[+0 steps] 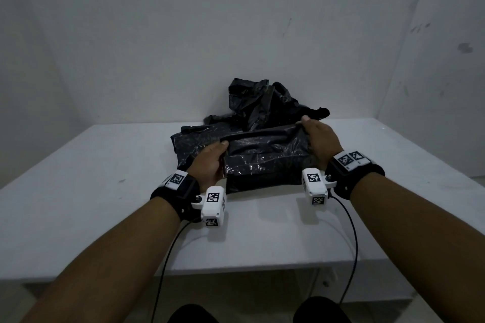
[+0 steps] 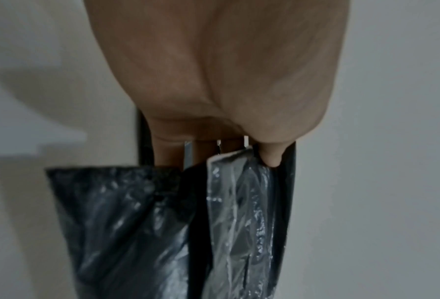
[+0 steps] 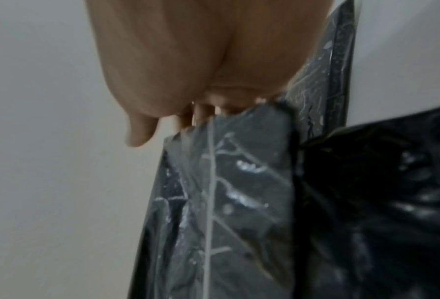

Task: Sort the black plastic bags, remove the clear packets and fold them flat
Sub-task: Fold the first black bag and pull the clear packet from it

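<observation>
A flat black plastic bag (image 1: 265, 162) lies on the white table (image 1: 105, 204) in front of me, with a clear packet (image 2: 239, 202) showing glossy over it. My left hand (image 1: 212, 162) grips the bag's left edge, thumb on top. My right hand (image 1: 317, 139) pinches the far right corner and lifts a fold. In the left wrist view my fingers (image 2: 170, 149) curl round the black plastic and the clear packet. In the right wrist view the creased clear plastic (image 3: 226, 192) hangs from my right hand (image 3: 188, 81). A crumpled heap of black bags (image 1: 259, 102) sits behind.
A white wall (image 1: 236, 21) rises straight behind the table. Another flattened black bag (image 1: 189, 139) lies under my left hand, reaching left. Cables from the wrist cameras hang over the table's near edge (image 1: 236, 270). My knees show below.
</observation>
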`<state>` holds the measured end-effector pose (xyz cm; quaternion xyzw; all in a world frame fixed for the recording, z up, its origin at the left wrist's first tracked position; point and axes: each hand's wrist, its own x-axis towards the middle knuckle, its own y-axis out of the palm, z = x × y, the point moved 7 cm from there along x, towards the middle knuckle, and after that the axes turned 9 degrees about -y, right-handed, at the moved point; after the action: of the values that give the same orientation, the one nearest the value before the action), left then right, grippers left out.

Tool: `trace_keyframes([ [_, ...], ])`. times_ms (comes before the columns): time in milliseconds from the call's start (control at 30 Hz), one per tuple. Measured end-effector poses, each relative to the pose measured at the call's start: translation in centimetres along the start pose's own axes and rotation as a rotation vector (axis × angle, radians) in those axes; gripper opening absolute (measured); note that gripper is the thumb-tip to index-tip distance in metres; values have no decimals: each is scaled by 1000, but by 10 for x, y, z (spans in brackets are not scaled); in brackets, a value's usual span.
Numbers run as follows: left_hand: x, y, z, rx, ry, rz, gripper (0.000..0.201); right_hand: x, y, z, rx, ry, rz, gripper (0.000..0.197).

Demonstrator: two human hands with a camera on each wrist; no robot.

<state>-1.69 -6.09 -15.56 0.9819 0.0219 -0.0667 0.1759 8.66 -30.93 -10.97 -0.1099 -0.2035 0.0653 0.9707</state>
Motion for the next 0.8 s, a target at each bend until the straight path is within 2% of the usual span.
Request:
trace_keyframes([
  [67, 0, -2, -1, -3, 6, -25, 32, -3, 11, -12, 157, 110, 106, 50],
  [167, -1, -4, -3, -20, -7, -35, 32, -11, 14, -8, 207, 82, 90, 26],
  [300, -3, -3, -2, 51, -38, -28, 30, -10, 9, 2, 130, -38, -40, 34],
  [400, -4, -1, -7, 172, 46, -62, 28, -8, 10, 5, 58, -69, -38, 34],
  [500, -1, -9, -13, 193, 94, -128, 25, -7, 9, 8, 27, -109, -39, 37],
  [700, -7, -5, -21, 214, 45, -4, 21, -7, 6, 9, -22, -146, -61, 28],
  [800, -10, 0, -44, 484, 99, 15, 20, -3, 9, 12, -43, -161, -23, 28],
])
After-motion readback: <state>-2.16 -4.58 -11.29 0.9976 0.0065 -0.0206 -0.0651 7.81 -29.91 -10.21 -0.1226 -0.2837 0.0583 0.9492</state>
